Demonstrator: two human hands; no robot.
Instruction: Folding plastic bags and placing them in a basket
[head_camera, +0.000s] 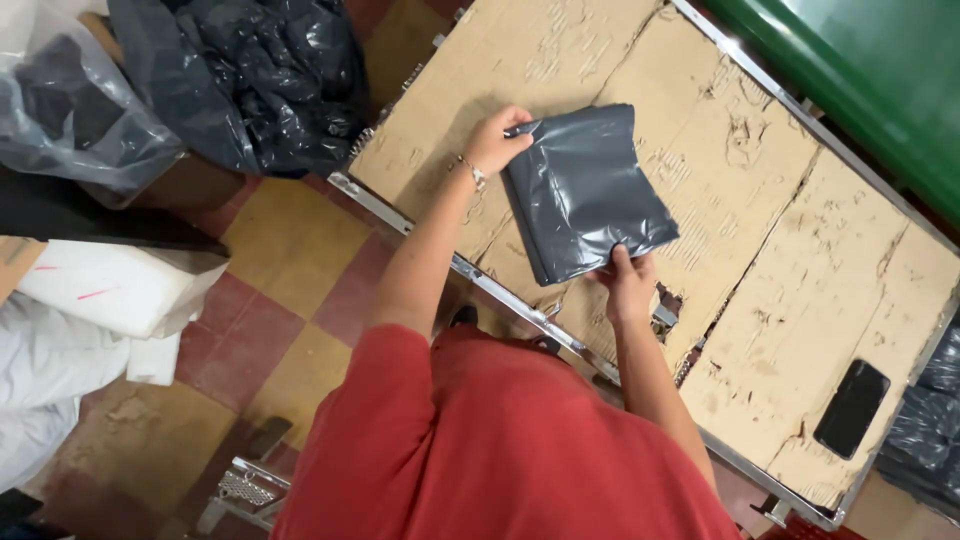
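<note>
While the left hand (492, 142) pinches the grey plastic mailer bag's (585, 190) top corner, the right hand (628, 283) grips its lower edge. That bag lies on the cardboard-covered table (780, 260), well apart from a black phone (851, 408).

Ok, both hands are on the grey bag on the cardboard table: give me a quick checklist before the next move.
1. Left hand grips the top corner of the grey plastic bag: ok.
2. Right hand pinches the bag's bottom edge: ok.
3. Bag lies flat on the cardboard table top, fully supported: ok.
4. Bag sealed or open: cannot tell.
5. Black phone sits well apart from the bag, near the table's corner: ok.
6. Cardboard surface is torn and gouged in places, could snag the plastic: not ok.
</note>
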